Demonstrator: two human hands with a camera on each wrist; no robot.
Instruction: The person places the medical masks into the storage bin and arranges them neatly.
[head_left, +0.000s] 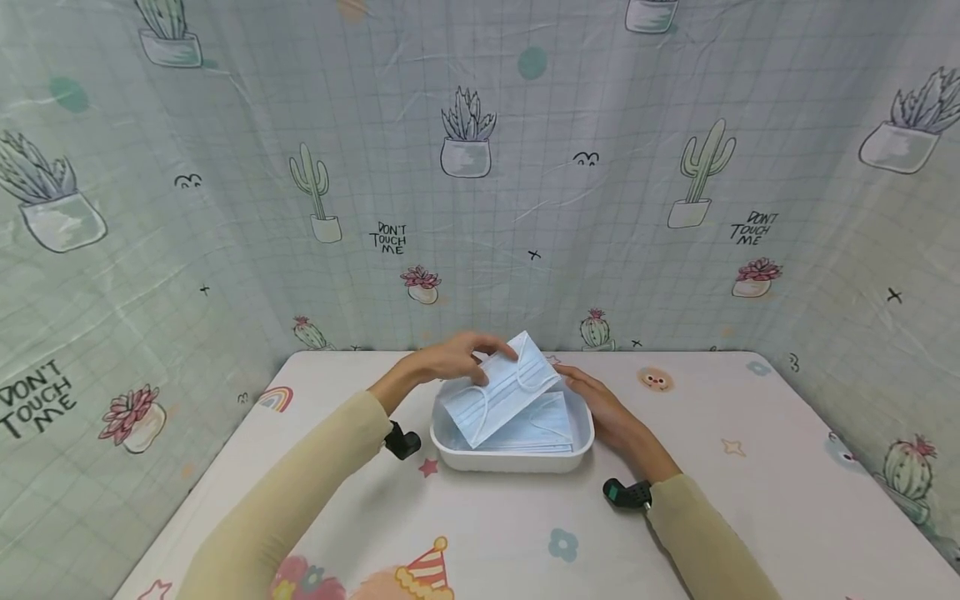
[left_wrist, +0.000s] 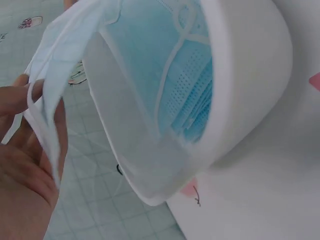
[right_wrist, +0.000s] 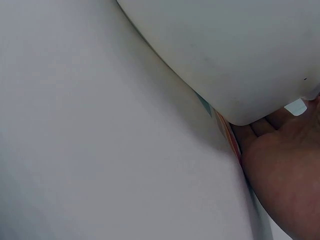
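A white oval-cornered plastic tub (head_left: 510, 462) stands on the table, with a stack of pale blue disposable face masks (head_left: 546, 423) inside. Above its left side, my left hand (head_left: 453, 358) pinches one face mask (head_left: 504, 392) between thumb and fingers. That mask is tilted over the stack, its white ear loops hanging. In the left wrist view the thumb and fingers grip the mask's edge, beside the tub's opening. My right hand (head_left: 607, 410) lies against the tub's right side, fingers extended along the wall. The right wrist view shows those fingers partly hidden behind the tub (right_wrist: 240, 60).
The tub sits near the far edge of a white table (head_left: 480, 517) printed with small stars, flowers and faces. A cloth backdrop (head_left: 525, 208) with cactus drawings rises behind and at both sides. Black wrist cameras (head_left: 402, 442) are strapped at both sleeves.
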